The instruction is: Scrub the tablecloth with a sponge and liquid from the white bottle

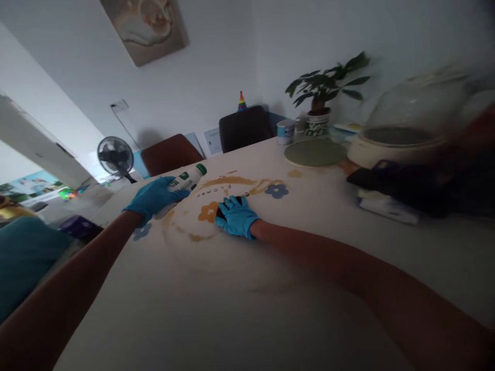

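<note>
Both hands wear blue gloves. My left hand (154, 198) is wrapped round a white bottle (188, 179) with a green cap, tilted well over just above the table at the left. My right hand (236, 217) presses down on a dark sponge (222, 210), mostly hidden under the palm and fingers, in the middle of the white tabletop (174, 309). Brown liquid smears (228, 181) curve across the surface beyond and left of my right hand. Near its fingertips is a printed orange flower (208, 212), and a blue one (277, 191) lies to the right.
Toward the back right stand a green round mat (315, 152), a mug (286, 132), a potted plant (317, 123) and a large glass-lidded appliance (402, 147). Blurred dark items (402, 185) lie at right. Chairs (170, 154) line the far edge; a fan (115, 156) stands behind.
</note>
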### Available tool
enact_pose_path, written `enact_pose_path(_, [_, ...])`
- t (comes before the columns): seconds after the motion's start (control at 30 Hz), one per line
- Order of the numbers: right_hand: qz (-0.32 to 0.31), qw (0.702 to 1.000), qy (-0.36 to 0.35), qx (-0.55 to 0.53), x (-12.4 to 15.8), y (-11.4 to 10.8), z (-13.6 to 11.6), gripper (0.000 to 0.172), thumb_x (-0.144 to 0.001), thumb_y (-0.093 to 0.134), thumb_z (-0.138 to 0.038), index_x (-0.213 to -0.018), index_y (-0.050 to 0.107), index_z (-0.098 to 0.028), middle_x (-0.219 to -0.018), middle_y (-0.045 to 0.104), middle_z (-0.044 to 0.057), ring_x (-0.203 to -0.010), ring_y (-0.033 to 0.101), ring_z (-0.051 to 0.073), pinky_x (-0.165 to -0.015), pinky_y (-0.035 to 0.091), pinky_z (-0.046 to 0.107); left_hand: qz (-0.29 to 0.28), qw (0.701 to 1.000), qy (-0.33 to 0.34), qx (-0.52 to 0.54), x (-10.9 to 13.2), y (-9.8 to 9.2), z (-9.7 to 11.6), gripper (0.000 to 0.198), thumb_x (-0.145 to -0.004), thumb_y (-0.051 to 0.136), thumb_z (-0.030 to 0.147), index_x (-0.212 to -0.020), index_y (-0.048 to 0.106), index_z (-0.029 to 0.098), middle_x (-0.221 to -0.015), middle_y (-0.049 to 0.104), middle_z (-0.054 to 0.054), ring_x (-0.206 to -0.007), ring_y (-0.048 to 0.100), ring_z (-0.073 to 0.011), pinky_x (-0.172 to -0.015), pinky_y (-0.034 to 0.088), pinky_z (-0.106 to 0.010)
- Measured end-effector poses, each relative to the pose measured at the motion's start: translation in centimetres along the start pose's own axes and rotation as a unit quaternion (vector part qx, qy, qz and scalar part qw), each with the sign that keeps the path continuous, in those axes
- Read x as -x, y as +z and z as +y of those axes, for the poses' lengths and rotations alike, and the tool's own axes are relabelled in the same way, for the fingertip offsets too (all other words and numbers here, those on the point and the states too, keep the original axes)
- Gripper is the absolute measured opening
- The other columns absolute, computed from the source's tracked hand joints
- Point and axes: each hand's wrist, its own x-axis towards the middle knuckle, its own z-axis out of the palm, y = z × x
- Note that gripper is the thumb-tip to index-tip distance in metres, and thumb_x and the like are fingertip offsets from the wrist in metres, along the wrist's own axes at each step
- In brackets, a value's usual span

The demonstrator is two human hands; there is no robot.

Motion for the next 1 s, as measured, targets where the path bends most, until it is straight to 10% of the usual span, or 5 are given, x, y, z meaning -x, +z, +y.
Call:
enact_pose_path(0.43, [-0.03,0.983,-0.18,-0.015,-8.9,5.5,-19.1,0.073,-0.104,0.03,-0.059,-0.162,0.038,-0.014,-0.171,0.028,0.016,-0.157,0.021,0.041,-0.124,0.01,0.068,0.033,0.997,-0.064,0.008,3.5,-1.1,-7.6,0.068,-0.072,0.069,0.074,-0.123,0.067,0.028,-0.11,0.074,-0.004,-0.097,0.069,-0.0282,-0.086,0.051,-0.038])
enact_pose_path(0.73, [-0.082,0.962,-0.262,-0.002,1.4,3.6,-13.1,0.072,-0.105,0.035,-0.056,-0.164,0.036,-0.015,-0.17,0.029,0.013,-0.158,0.019,0.038,-0.127,0.008,0.066,-0.013,0.998,-0.062,0.023,4.9,0.1,-7.7,0.072,-0.07,0.072,0.077,-0.127,0.067,0.033,-0.116,0.073,-0.005,-0.099,0.068,-0.0305,-0.081,0.05,-0.038])
enact_pose_path(1.0, [-0.071,0.981,-0.18,-0.014,11.2,0.9,-4.2,0.069,-0.106,0.039,-0.057,-0.162,0.039,-0.018,-0.168,0.032,0.013,-0.158,0.022,0.037,-0.128,0.006,0.065,0.013,0.996,0.015,-0.087,2.9,-0.4,-2.4,0.062,-0.079,0.067,0.073,-0.123,0.07,0.028,-0.116,0.072,-0.008,-0.101,0.068,-0.0331,-0.087,0.052,-0.042])
